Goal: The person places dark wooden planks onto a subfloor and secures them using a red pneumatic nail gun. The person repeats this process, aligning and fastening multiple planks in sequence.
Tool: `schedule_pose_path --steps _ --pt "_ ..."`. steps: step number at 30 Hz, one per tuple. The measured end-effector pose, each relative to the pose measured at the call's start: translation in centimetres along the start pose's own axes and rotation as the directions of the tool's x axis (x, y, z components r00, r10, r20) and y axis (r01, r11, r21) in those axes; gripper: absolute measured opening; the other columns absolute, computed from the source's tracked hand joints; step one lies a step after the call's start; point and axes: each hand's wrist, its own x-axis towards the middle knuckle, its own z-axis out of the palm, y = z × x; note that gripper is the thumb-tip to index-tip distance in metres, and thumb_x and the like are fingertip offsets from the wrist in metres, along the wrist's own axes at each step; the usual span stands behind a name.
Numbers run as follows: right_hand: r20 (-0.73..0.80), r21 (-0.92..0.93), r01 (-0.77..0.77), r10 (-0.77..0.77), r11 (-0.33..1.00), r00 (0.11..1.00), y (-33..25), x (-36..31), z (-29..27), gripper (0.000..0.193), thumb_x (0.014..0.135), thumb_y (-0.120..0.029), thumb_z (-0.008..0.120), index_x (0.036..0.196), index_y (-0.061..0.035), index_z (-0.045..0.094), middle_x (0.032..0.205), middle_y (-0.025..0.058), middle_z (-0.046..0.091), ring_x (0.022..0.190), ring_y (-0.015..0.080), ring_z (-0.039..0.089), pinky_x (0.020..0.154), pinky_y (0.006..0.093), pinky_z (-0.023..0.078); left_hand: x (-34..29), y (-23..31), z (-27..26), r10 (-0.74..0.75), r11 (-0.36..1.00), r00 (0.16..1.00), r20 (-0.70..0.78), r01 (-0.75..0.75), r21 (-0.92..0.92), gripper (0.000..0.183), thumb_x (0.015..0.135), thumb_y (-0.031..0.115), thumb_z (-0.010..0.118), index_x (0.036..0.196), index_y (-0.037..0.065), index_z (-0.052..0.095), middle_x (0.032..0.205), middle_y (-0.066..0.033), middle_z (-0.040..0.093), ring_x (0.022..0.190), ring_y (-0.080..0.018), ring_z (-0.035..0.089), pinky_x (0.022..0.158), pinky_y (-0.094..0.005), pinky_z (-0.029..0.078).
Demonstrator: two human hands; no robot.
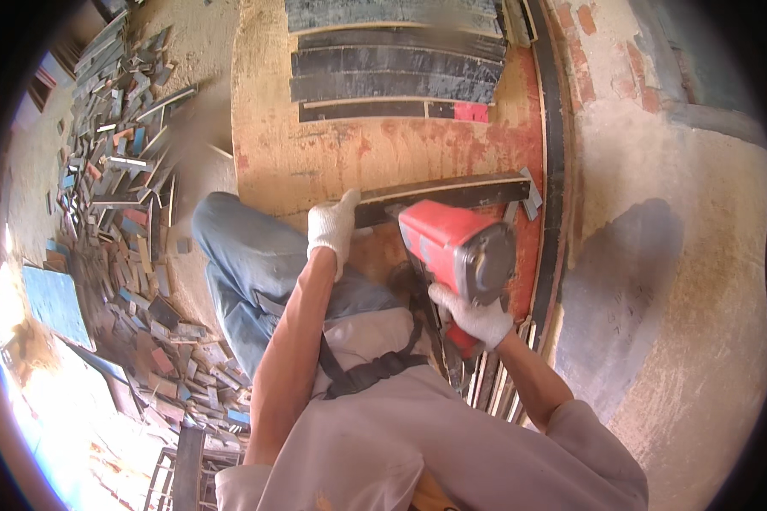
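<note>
My right hand [475,317], in a white knit glove, is wrapped round the handle of a red nail gun [439,232]. The gun's nose points left and sits against or just over a long dark wooden strip [473,195]; I cannot tell whether they touch. At the strip's left end, my gloved left hand [331,226] is closed on it with the thumb stretched along the top. The strip lies crosswise on a worn, red-stained plywood board [383,153]. Small grey pieces [531,196] lie at its right end.
Several dark planks [396,75] lie side by side at the board's far end, with a narrow strip [362,111] before them. A long dark rail [554,162] edges the board's right side. Wood offcuts [136,213] are heaped at the left. A concrete floor [690,281] is at the right.
</note>
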Motion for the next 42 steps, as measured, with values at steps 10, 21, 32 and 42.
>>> schedule_pose_path --steps 10,21,32,42 --pt "-0.194 -0.416 0.162 -0.261 0.895 0.946 -1.3 0.2 3.6 0.08 0.079 -0.033 0.078 0.146 -0.003 0.046 0.103 0.0272 0.072 0.1 0.0472 0.07 0.086 0.0545 0.056 2.9 13.2 -24.6 0.455 0.89 0.812 -0.365 -0.398 0.223 0.04 0.095 0.038 0.077 0.113 0.002 0.08 0.097 -0.0054 0.075 0.08 -0.0162 0.069 0.069 -0.0357 0.061" --pt "-0.58 -0.606 0.329 -0.685 0.725 0.44 -4.0 17.4 -12.9 0.07 0.091 -0.027 0.078 0.152 -0.0049 0.05 0.138 0.0243 0.066 0.124 0.0379 0.067 0.105 0.045 0.054 5.9 13.6 -8.8 0.858 0.409 0.513 -0.028 -0.648 0.642 0.064 0.095 0.021 0.072 0.155 0.009 0.053 0.149 -0.0196 0.061 0.131 -0.0331 0.063 0.11 -0.0376 0.048" --pt "-0.72 0.073 0.725 -0.466 0.685 0.513 -6.7 24.8 -7.8 0.076 0.087 -0.007 0.079 0.156 -0.0091 0.048 0.125 0.0212 0.073 0.115 0.0375 0.071 0.104 0.0463 0.054 7.3 12.6 -2.1 0.676 0.684 0.735 0.049 -0.651 0.329 0.056 0.091 0.008 0.075 0.144 0.001 0.061 0.122 -0.0138 0.075 0.113 -0.0198 0.069 0.094 -0.0322 0.055" --pt "-0.747 -0.348 0.175 -0.385 0.921 0.541 -0.8 25.6 -19.9 0.084 0.083 -0.016 0.08 0.158 -0.0088 0.044 0.151 0.0251 0.054 0.141 0.0411 0.05 0.119 0.0463 0.041 6.8 6.4 0.8 0.808 0.195 0.511 0.294 -0.702 0.686 0.071 0.073 0.009 0.086 0.14 0.006 0.064 0.129 -0.0185 0.067 0.121 -0.0354 0.063 0.104 -0.0433 0.052"
